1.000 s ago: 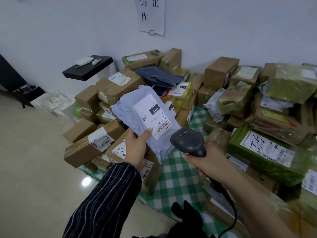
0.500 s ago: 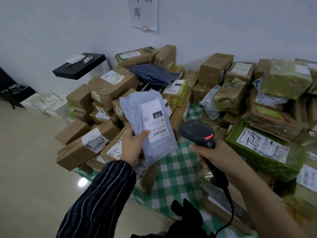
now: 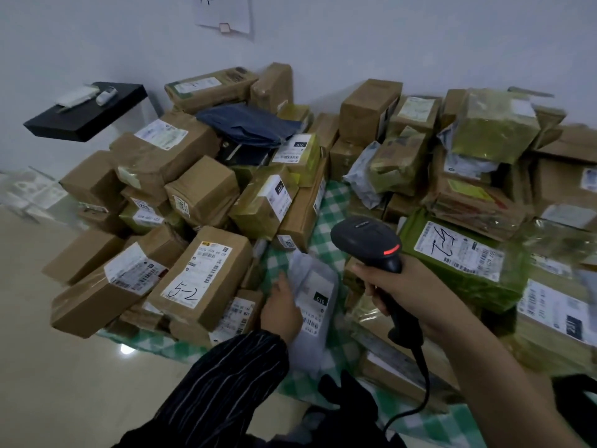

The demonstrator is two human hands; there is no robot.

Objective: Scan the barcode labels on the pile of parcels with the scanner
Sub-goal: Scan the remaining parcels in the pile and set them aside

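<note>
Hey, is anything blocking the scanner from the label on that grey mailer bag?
Nothing visible. The scanner in the right hand hovers beside the grey mailer bag; its label faces up, and the left hand holds only the bag's left edge.

Motion blur smears the grey mailer bag and the left hand at its edge; its grip cannot be told. The top edge cuts off the wall notice. The scanner cable drops out of sight near the bottom edge.
</note>
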